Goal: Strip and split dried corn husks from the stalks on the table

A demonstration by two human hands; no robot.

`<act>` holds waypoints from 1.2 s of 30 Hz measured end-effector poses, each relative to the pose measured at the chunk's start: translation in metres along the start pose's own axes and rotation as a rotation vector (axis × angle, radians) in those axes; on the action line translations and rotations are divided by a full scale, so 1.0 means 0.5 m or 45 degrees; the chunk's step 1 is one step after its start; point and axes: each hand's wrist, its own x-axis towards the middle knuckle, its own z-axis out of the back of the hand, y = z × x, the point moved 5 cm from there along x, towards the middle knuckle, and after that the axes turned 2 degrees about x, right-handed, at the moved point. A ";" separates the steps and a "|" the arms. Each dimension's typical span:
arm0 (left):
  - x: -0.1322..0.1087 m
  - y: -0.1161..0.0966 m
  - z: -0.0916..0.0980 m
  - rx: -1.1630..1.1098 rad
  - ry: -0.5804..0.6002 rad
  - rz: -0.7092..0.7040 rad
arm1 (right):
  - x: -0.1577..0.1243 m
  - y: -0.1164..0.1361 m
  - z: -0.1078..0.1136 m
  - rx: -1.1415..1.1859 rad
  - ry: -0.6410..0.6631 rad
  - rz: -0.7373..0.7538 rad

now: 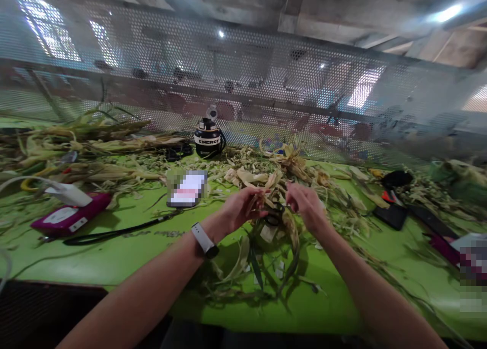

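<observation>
While my left hand (241, 207) and right hand (306, 203) both pinch 1 husk bundle (272, 193) just above the table (144, 209), I judge it half worked, with heaps of husks (95, 146) untouched beyond.

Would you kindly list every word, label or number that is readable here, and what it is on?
"ENERGY": on the black-and-white bottle at the back of the green table.
Black lanyard: faint print, too blurred to read.
Magenta device: white label, too small to read.
Phone screen: blurred out, unreadable.
No text on the husks between the left hand and right hand.
</observation>
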 end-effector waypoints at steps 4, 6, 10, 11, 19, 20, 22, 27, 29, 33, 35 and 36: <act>-0.005 0.024 -0.007 0.164 -0.023 0.122 | 0.014 -0.029 -0.010 0.141 0.138 -0.151; -0.010 0.028 -0.013 0.290 -0.053 0.060 | 0.015 -0.032 -0.028 0.218 0.211 -0.117; -0.016 0.031 -0.023 0.450 -0.014 -0.043 | 0.012 -0.037 -0.048 0.337 0.243 -0.138; -0.016 0.031 -0.024 0.477 0.010 -0.056 | 0.012 -0.039 -0.049 0.354 0.224 -0.151; -0.021 0.019 -0.022 0.722 0.055 -0.208 | 0.019 -0.059 -0.038 0.393 0.066 -0.175; -0.026 0.018 -0.027 0.774 0.092 -0.210 | 0.019 -0.059 -0.037 0.406 0.092 -0.175; -0.035 0.018 -0.037 0.864 0.192 -0.180 | 0.018 -0.055 -0.037 0.487 0.176 -0.174; -0.038 0.019 -0.048 0.898 0.335 -0.185 | 0.008 -0.028 -0.037 0.569 0.407 -0.158; -0.033 0.019 -0.043 0.907 0.320 -0.211 | 0.005 -0.017 -0.033 0.552 0.434 -0.139; -0.027 0.020 -0.034 0.954 0.269 -0.207 | -0.002 -0.011 -0.032 0.577 0.578 -0.246; -0.028 0.020 -0.031 0.975 0.246 -0.185 | -0.005 -0.011 -0.031 0.597 0.655 -0.306; -0.029 0.020 -0.030 0.972 0.241 -0.170 | -0.007 -0.011 -0.030 0.625 0.689 -0.328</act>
